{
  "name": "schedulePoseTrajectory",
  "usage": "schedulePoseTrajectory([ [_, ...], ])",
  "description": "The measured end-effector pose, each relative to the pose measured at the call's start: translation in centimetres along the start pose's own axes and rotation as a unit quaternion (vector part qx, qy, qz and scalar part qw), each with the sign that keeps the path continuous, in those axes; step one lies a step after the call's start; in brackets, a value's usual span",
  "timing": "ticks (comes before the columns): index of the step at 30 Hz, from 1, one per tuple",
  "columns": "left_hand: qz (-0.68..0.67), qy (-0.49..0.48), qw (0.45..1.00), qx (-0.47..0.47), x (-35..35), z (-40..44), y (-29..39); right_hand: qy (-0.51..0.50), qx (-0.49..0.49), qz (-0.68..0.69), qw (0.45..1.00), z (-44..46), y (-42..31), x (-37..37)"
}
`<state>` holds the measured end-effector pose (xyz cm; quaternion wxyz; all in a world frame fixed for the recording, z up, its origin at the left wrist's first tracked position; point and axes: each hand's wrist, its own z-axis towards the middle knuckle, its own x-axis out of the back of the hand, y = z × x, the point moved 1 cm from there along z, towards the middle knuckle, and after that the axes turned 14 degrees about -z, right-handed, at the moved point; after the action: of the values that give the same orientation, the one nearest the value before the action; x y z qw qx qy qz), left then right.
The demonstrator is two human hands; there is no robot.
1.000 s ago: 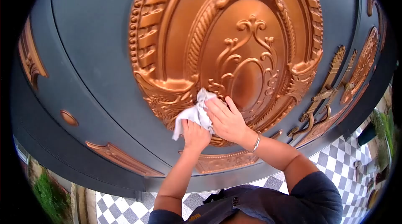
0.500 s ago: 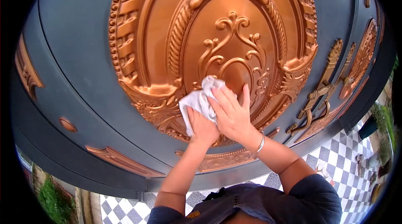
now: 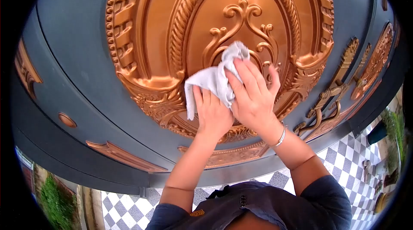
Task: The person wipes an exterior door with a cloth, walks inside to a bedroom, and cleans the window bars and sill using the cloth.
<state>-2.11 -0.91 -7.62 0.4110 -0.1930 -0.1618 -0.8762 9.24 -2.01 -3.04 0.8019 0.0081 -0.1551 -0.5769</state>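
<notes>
A whitish-grey cloth lies bunched against the copper-coloured oval ornament with raised scrolls on the dark grey door. My left hand grips the cloth's lower part, its fingertips partly tucked under the fabric. Beside it, my right hand presses the upper, crumpled end with its fingers, the thumb sticking out to the right. The two hands touch or nearly touch at the heels. A thin silver bracelet circles my right wrist.
Ornate bronze door handles project on the right. Lower copper trim runs beneath the oval. Below is a grey-and-white checkered floor, with potted plants at right and a green shrub at lower left.
Both hands and the cloth have moved up across the ornament, my right hand also to the right. The cloth is spread wider between them. The view has shifted slightly.
</notes>
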Motion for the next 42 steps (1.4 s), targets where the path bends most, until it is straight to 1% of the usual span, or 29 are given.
schedulePoseTrajectory([
  [1,-0.013,-0.031,0.999,0.029,-0.4,-0.9,0.0,-0.021,-0.010,0.008,1.000,-0.9,-0.4,0.1],
  [2,-0.001,-0.073,0.996,0.043,-0.9,-2.2,0.1,-0.019,0.019,-0.002,1.000,-2.1,-0.6,0.1],
  [3,-0.003,-0.073,0.996,0.042,-1.5,-3.8,-0.1,-0.020,0.019,-0.004,1.000,-3.4,-0.8,0.3],
  [5,0.013,-0.096,0.995,0.040,-2.6,-6.4,-0.3,-0.074,0.065,0.018,0.995,-5.2,-1.1,0.5],
  [6,0.003,-0.072,0.997,0.034,-2.6,-6.6,0.0,-0.074,0.075,0.025,0.994,-5.4,-1.1,0.6],
  [7,0.003,-0.073,0.997,0.033,-2.6,-6.5,0.3,-0.074,0.073,0.025,0.994,-5.3,-1.1,0.7],
  [9,-0.015,-0.045,0.997,0.055,-2.4,-5.7,0.7,-0.071,0.052,0.034,0.996,-4.1,-1.0,1.1],
  [10,0.002,-0.028,0.999,0.033,-2.0,-4.7,0.6,-0.071,0.052,0.033,0.996,-3.0,-0.9,1.2],
  [11,0.038,-0.059,0.997,0.040,-1.8,-3.8,0.5,-0.050,0.034,0.016,0.998,-1.7,-0.8,1.2],
  [13,0.005,-0.007,0.999,0.045,-1.1,-1.8,1.2,-0.030,0.018,-0.002,0.999,-0.8,-1.1,1.1],
  [15,0.004,-0.025,0.998,0.057,-0.9,-1.9,1.5,-0.024,0.008,-0.005,1.000,-0.6,-1.3,0.9],
  [17,0.001,-0.047,0.997,0.067,-1.4,-3.3,1.4,-0.041,0.013,-0.008,0.999,-1.8,-1.8,1.1],
  [19,0.075,-0.120,0.988,0.059,-3.0,-6.8,0.5,-0.118,0.053,0.017,0.991,-4.1,-2.7,1.0],
  [20,0.058,-0.067,0.994,0.059,-3.6,-7.9,0.5,-0.129,0.061,0.033,0.989,-5.3,-2.8,1.0],
  [21,0.056,-0.072,0.994,0.055,-4.0,-8.6,0.6,-0.131,0.055,0.031,0.989,-6.3,-3.0,0.9],
  [23,0.030,-0.085,0.992,0.088,-4.8,-10.4,0.6,-0.166,0.047,0.039,0.984,-8.0,-3.2,0.8],
  [25,0.000,-0.102,0.991,0.091,-7.0,-12.9,-0.3,-0.193,0.042,0.032,0.980,-9.2,-3.3,1.0],
  [27,0.016,-0.069,0.994,0.082,-8.0,-13.5,0.3,-0.206,0.024,0.017,0.978,-10.2,-3.1,1.0],
  [28,0.015,-0.070,0.994,0.082,-8.0,-13.8,0.8,-0.213,0.021,0.018,0.977,-10.8,-2.9,1.0],
  [30,0.012,-0.180,0.975,0.129,-8.1,-14.0,1.7,-0.221,0.008,0.005,0.975,-11.5,-2.1,1.2],
  [31,0.013,-0.181,0.975,0.129,-8.0,-13.7,2.3,-0.230,-0.004,-0.006,0.973,-11.9,-1.7,1.3],
  [33,-0.056,-0.186,0.973,0.122,-8.0,-13.1,3.2,-0.227,-0.026,-0.002,0.974,-13.2,-0.7,1.0],
  [34,0.000,-0.224,0.970,0.094,-8.7,-13.5,2.9,-0.220,-0.043,-0.003,0.974,-13.3,-0.2,1.0],
  [37,-0.049,-0.191,0.976,0.096,-7.9,-12.1,4.1,-0.210,-0.066,0.020,0.975,-11.8,0.9,1.7],
  [38,-0.053,-0.124,0.989,0.067,-7.4,-11.1,4.4,-0.189,-0.086,0.041,0.977,-11.0,1.2,2.1],
  [39,-0.054,-0.124,0.989,0.066,-6.7,-9.9,4.8,-0.169,-0.107,0.061,0.978,-10.0,1.6,2.6],
  [40,-0.075,-0.084,0.990,0.085,-5.6,-8.5,5.3,-0.144,-0.097,0.046,0.984,-8.5,1.7,3.0],
  [41,-0.095,-0.046,0.989,0.105,-4.8,-7.3,5.5,-0.145,-0.100,0.044,0.983,-7.3,1.8,3.1],
  [42,-0.078,-0.031,0.993,0.088,-4.2,-6.1,5.3,-0.118,-0.080,0.045,0.989,-6.2,1.9,3.0],
])
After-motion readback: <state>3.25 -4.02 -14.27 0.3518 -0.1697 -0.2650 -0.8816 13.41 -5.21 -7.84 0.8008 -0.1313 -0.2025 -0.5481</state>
